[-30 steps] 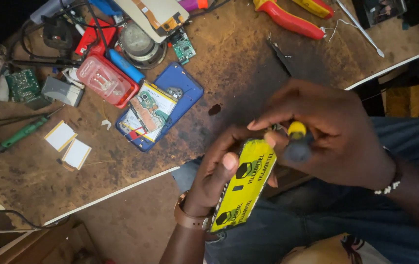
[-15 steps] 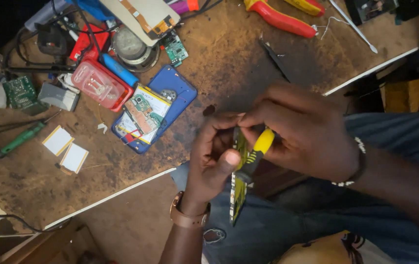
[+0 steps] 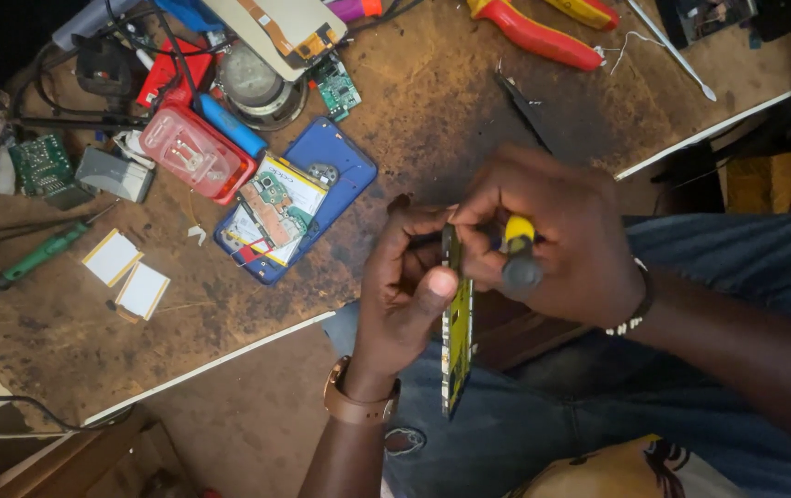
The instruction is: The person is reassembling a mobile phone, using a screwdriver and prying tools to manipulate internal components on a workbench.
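Note:
My left hand (image 3: 404, 295) grips a thin yellow phone frame (image 3: 456, 350) that stands edge-on over my lap, thumb pressed on its side. My right hand (image 3: 557, 240) holds a small screwdriver with a yellow and grey handle (image 3: 519, 254) and pinches at the top edge of the frame. Both hands are close together just below the workbench edge. The screwdriver's tip is hidden behind my fingers.
On the brown workbench (image 3: 432, 111) lie an opened blue phone with its circuit board (image 3: 294, 198), a red plastic case (image 3: 194, 149), a green screwdriver (image 3: 40, 256), red-handled pliers (image 3: 534, 32), two small white pads (image 3: 126, 272), green circuit boards and cables.
The yellow frame has turned from face-up to edge-on. My hands have shifted slightly up and together, and the right hand now pinches the frame's top edge.

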